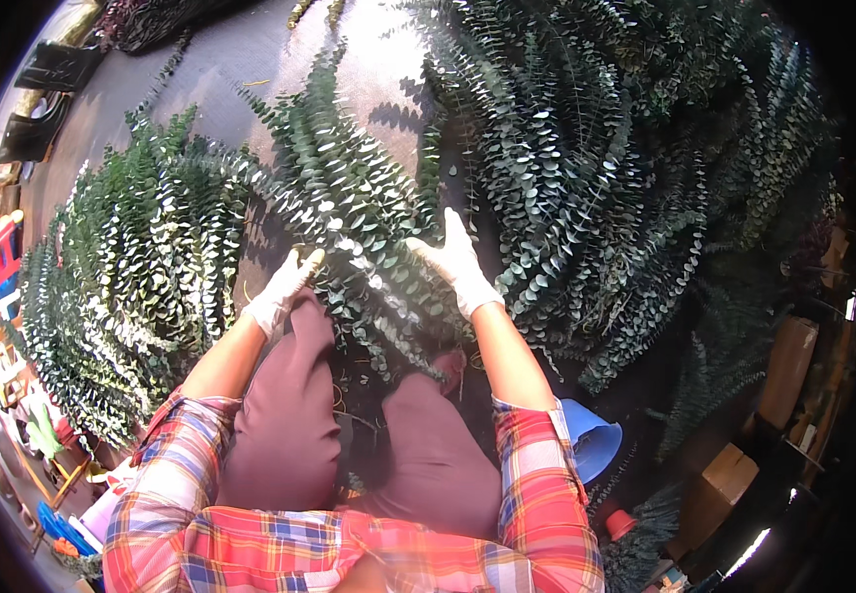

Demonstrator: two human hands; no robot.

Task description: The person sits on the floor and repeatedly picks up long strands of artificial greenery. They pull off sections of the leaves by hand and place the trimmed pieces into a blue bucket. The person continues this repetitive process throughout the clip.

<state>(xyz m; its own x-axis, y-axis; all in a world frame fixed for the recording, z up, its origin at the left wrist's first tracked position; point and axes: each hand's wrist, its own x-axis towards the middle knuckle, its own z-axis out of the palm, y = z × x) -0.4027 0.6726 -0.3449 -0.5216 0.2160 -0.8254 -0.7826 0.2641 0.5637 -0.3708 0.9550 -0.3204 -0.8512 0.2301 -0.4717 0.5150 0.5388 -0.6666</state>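
Between my hands lies a loose bunch of eucalyptus branches [344, 188], with silvery round leaves and their tips fanned away from me. My right hand [452, 259], in a white glove, is at the bunch's right side, its thumb spread from its raised fingers. On the left side, my left hand [291, 285] wears a white glove with yellowed fingertips; its fingers are slightly bent and apart, close to the leaves. Neither hand visibly grips a stem. The lower ends of the branches hang over my knees.
A thick pile of eucalyptus [161, 247] stands at left, and a larger heap [566, 168] fills the right. Beside my right elbow is a blue plastic container [591, 440], with a small red pot [620, 524] below it. Cardboard boxes [729, 474] stand at the right edge.
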